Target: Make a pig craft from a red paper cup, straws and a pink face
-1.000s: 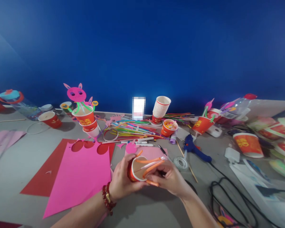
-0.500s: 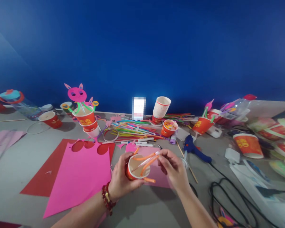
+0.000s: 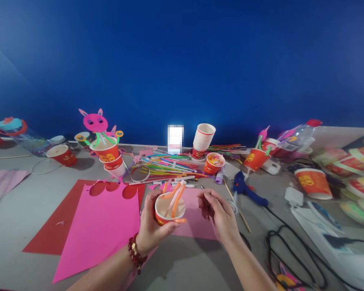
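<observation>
My left hand [image 3: 151,226] wraps round a red paper cup [image 3: 161,220] with a white rim, its mouth tilted towards me. Orange pipe cleaners [image 3: 177,200] bend up out of the cup and meet above it around a thin pale stick [image 3: 170,207]. Their ends poke outside the rim at the back and front. To the right of the cup, apart from it, is my right hand [image 3: 216,212], its fingers curled in and thumb and forefinger close together. Nothing shows between those fingers. Under both hands lies a light pink sheet [image 3: 197,226].
Left are a bright pink sheet [image 3: 100,226] with round cut-outs and a red sheet [image 3: 48,232]. Behind stand a pig-faced cup figure [image 3: 106,151], pipe cleaners [image 3: 160,165] and stacked cups [image 3: 204,139]. A blue glue gun [image 3: 250,192] and black cord [image 3: 286,246] lie right.
My right hand has let go of the tip of the orange pipe cleaners and stick. The cup has shifted left, and the orange loop now stands more upright.
</observation>
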`<state>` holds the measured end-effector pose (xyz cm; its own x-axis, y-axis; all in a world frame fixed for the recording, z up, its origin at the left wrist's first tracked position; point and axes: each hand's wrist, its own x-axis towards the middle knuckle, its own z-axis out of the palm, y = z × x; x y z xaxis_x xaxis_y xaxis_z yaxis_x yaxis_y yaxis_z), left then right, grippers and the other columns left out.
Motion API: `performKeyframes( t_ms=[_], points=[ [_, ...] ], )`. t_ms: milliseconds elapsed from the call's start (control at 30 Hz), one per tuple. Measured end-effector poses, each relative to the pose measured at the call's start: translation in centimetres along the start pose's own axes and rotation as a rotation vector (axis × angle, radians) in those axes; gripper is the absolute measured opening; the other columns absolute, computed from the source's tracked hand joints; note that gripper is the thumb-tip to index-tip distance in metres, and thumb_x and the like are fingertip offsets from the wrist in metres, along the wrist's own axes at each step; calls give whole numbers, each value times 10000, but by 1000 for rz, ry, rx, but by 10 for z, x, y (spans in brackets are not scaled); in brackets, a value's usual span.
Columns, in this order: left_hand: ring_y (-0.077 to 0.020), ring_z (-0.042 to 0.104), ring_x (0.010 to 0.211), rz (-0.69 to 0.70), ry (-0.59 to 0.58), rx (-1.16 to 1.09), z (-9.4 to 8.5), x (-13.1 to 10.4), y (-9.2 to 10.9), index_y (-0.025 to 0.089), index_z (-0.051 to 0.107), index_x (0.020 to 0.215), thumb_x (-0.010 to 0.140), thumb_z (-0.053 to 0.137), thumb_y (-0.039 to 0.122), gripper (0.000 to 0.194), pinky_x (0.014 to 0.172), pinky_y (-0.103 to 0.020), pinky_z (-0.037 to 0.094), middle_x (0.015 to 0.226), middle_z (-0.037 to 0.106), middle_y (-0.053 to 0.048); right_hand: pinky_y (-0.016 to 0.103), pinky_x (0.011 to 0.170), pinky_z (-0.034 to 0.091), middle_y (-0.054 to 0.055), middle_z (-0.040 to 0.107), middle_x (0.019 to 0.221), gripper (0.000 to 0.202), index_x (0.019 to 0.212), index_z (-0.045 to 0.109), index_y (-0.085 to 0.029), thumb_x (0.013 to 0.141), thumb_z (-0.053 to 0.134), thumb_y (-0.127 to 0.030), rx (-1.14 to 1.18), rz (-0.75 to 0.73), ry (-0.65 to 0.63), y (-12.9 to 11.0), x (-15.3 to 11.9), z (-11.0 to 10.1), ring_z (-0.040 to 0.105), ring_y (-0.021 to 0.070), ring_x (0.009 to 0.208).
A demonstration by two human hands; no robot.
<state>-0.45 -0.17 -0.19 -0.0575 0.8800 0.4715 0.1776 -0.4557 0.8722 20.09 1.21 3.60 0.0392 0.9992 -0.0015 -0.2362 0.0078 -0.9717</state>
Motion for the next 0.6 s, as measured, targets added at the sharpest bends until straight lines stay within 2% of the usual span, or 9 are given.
performKeyframes(
  t_ms=[200,333,400,500,600],
  points=[
    [-257,629,1035,22,-31,4,0,0,3,262,451,1287,697,798,578,754,898,-398,542,1172,554,-78,176,436,347,-53,509,616,280,775,601,-188,911,669,-422,-99,-83,-43,4,-1,-4,448,70,467],
    [-264,620,1061,4,-43,-8,0,1,3,264,455,1289,701,795,575,747,911,-401,537,1185,548,-78,212,587,469,11,625,813,112,1009,664,-216,950,620,-301,-260,-239,-142,-4,-8,-1,581,120,661],
    [-269,625,1056,-34,-46,-30,1,2,3,252,453,1286,713,788,566,735,910,-409,540,1167,553,-81,239,657,505,30,636,894,162,1089,649,-232,929,628,-226,-350,-345,-253,-9,-13,4,613,147,751],
    [-261,647,1012,-113,-50,-87,2,5,5,234,445,1271,729,781,543,708,872,-399,556,1140,574,-85,244,637,502,14,605,860,158,1007,617,-234,881,634,-140,-468,-475,-358,-10,-18,11,589,142,701],
    [-247,661,970,-153,-49,-122,3,7,9,230,453,1246,723,792,522,688,842,-380,565,1131,590,-82,247,600,476,-2,586,816,152,938,568,-236,866,641,-124,-582,-512,-339,-2,-21,14,553,132,631]
  ],
)
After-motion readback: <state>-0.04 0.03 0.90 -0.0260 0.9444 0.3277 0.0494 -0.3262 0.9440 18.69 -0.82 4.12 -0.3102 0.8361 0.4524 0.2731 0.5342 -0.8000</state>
